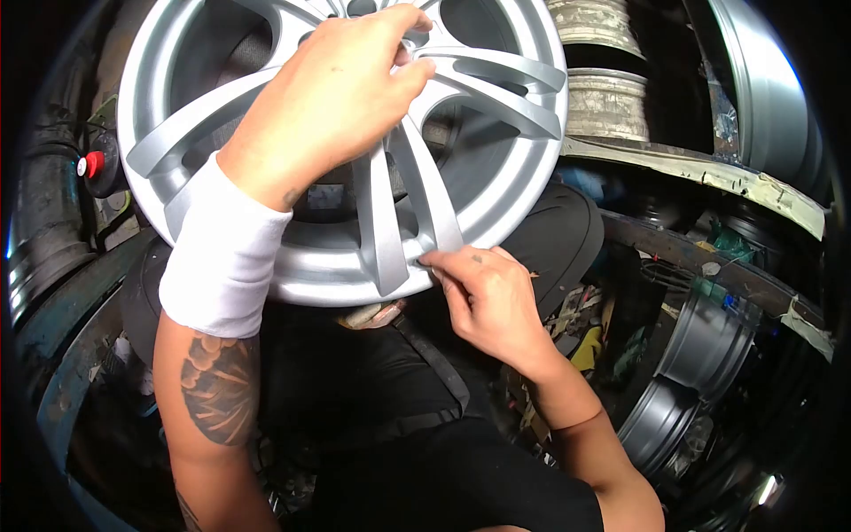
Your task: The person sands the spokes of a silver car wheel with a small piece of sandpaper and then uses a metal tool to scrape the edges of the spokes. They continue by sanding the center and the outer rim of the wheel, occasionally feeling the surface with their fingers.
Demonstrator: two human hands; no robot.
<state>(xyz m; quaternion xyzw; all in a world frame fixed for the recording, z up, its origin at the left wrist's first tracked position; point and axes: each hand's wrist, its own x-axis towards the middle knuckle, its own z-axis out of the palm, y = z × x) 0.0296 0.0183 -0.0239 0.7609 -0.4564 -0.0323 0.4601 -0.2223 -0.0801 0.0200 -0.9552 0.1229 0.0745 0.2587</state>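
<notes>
A silver alloy wheel (383,226) with paired spokes lies tilted in front of me, its lower edge near my lap. My left hand (341,89) reaches over its face, with thumb and fingers bent around the hub area; the fingertips are partly hidden. At the lower edge, my right hand (492,297) has its fingers curled in a pinch. Its index fingertip touches the outer lip beside the end of a spoke. Anything small between those fingers is hidden. A white wristband (226,253) covers my left wrist.
Worn wheel barrels (607,105) are stacked on a shelf at the upper right. Grey wheels (709,346) lie lower right, near a dark metal beam (651,235). A red knob (93,164) sticks out at the left.
</notes>
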